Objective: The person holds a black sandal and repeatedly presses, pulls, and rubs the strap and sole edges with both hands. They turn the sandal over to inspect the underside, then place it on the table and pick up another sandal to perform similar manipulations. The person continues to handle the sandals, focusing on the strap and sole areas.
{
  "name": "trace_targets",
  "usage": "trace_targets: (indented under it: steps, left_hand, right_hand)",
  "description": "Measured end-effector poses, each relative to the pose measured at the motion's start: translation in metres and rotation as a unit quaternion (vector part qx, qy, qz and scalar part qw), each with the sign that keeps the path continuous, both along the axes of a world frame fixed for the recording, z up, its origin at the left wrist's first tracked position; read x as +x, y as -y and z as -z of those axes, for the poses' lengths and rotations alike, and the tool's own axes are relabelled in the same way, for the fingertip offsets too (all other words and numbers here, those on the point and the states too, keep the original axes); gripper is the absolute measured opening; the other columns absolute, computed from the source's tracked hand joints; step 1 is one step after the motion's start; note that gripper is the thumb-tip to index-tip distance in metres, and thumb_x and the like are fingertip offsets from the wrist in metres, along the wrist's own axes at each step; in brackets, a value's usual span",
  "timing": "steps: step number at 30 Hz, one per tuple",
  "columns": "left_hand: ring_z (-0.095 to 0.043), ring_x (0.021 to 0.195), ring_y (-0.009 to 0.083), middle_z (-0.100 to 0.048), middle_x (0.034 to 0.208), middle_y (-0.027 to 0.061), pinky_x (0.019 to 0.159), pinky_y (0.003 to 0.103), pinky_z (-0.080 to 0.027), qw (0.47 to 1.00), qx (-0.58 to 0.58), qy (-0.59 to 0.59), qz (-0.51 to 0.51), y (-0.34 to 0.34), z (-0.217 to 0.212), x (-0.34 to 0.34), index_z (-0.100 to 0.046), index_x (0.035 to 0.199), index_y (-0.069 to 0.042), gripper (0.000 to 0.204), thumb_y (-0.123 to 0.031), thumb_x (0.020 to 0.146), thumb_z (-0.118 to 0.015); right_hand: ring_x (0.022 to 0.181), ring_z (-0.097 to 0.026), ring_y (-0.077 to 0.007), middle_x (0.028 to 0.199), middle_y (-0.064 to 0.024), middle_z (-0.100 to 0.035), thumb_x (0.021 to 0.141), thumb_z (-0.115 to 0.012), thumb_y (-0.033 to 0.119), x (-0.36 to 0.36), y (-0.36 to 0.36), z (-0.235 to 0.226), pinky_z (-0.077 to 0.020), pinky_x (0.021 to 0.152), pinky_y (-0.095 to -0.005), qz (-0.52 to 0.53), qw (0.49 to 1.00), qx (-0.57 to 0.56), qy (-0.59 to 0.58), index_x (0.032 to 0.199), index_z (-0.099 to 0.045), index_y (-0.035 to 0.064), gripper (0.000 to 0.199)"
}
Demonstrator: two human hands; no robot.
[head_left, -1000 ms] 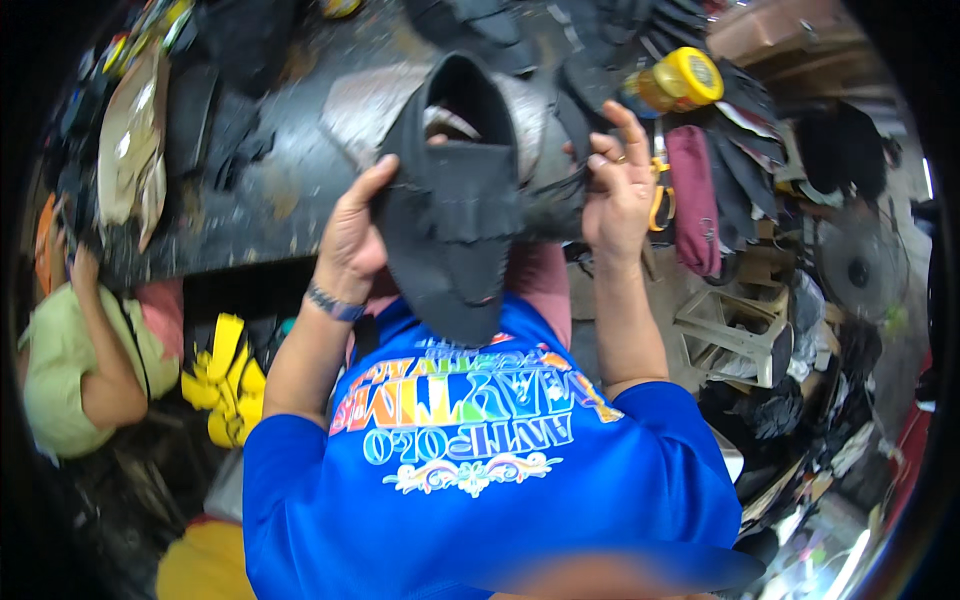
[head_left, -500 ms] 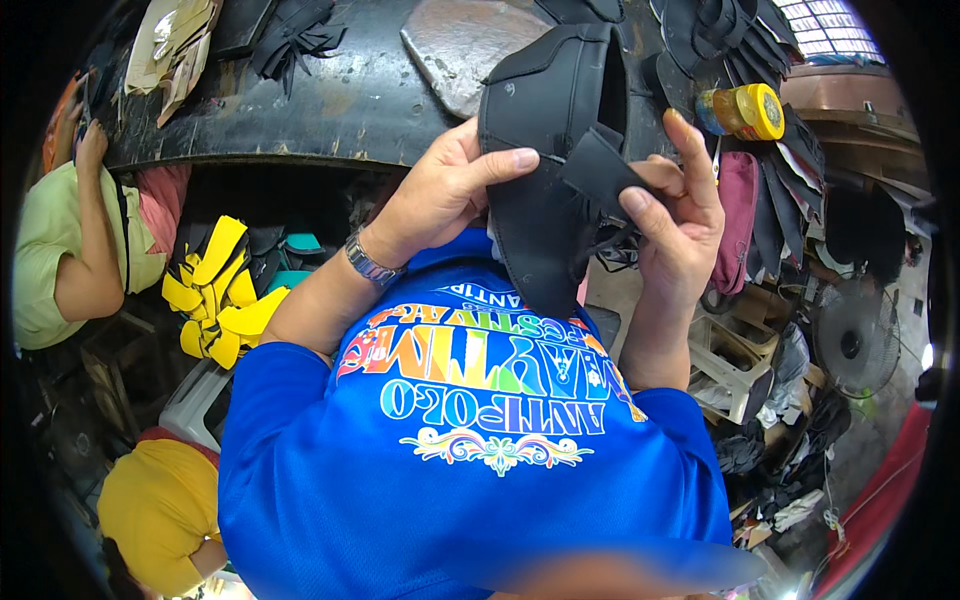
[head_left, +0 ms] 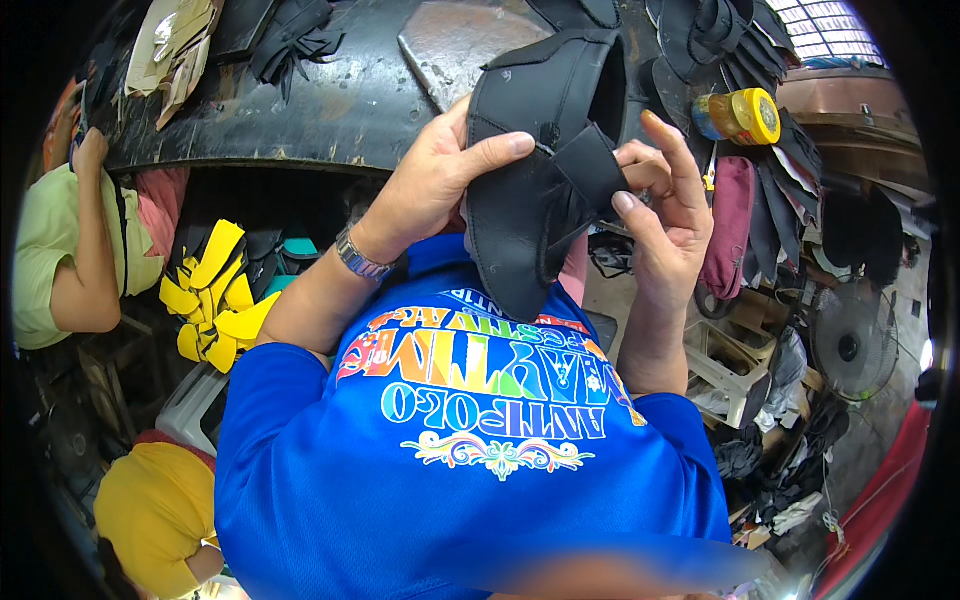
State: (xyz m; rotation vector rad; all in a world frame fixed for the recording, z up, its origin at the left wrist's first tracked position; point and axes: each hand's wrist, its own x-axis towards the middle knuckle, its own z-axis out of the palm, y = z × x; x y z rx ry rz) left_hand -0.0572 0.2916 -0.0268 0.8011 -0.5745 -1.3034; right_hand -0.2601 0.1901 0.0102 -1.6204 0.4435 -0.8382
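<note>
A black stitched shoe upper (head_left: 505, 185) is held up in front of my chest, above the near edge of the dark workbench. Gripping its left side, my left hand (head_left: 435, 170) has the thumb on the outer face; the other fingers are hidden behind. A short black strap (head_left: 590, 168) lies across the upper's right side. My right hand (head_left: 668, 215) pinches the strap's free end between the thumb and bent fingers, with the index finger raised. Whether the strap's inner end is joined to the upper, I cannot tell.
On the dark bench (head_left: 330, 110) lie a flat slab (head_left: 470, 45) and black cut pieces (head_left: 295, 45). A yellow-lidded jar (head_left: 740, 116) and a maroon pouch (head_left: 728, 225) are at right. Yellow pieces (head_left: 215, 285) are heaped at left, near two other people. A fan (head_left: 850, 345) stands at right.
The shoe upper has shifted slightly left and turned a little. The strap now lies flatter across its side. My right hand has moved slightly left with the strap's end.
</note>
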Motion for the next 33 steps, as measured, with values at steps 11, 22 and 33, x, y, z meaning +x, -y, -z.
trace_targets:
  steps: [11, 22, 33]
  left_hand:
    - [-0.064, 0.11, 0.0146, -0.062, 0.125, 0.0123, 0.093, 0.029, -0.054, 1.0, -0.013, -0.009, -0.006, -0.001, 0.002, -0.013, -0.046, 0.137, 0.0, 0.045, -0.018, 0.099, -0.062]
    - [-0.071, 0.089, 0.0122, -0.072, 0.105, 0.0098, 0.075, 0.023, -0.059, 1.0, -0.005, -0.023, 0.01, -0.005, 0.001, -0.017, -0.062, 0.118, 0.0, 0.027, -0.02, 0.1, -0.061]
    - [-0.071, 0.089, 0.0115, -0.072, 0.105, 0.0101, 0.076, 0.024, -0.059, 1.0, -0.01, 0.001, 0.006, -0.005, 0.003, -0.017, -0.062, 0.117, 0.001, 0.028, -0.02, 0.099, -0.062]
  right_hand:
    - [0.091, -0.062, -0.0101, 0.096, -0.008, -0.069, 0.083, -0.069, -0.003, 0.012, -0.01, -0.012, -0.0465, 0.086, -0.024, 0.05, 0.998, 0.048, 0.005, 0.139, -0.054, 0.0011, 0.059]
    - [0.081, -0.06, -0.0062, 0.088, -0.0042, -0.067, 0.082, -0.074, -0.003, 0.018, -0.012, -0.009, -0.0456, 0.078, -0.0202, 0.038, 0.999, -0.036, -0.01, 0.14, -0.053, 0.0019, 0.062]
    - [0.08, -0.059, -0.0058, 0.085, -0.0037, -0.067, 0.083, -0.073, -0.003, 0.022, -0.01, -0.008, -0.0449, 0.077, -0.0198, 0.049, 0.998, -0.039, -0.012, 0.142, -0.051, 0.0012, 0.063]
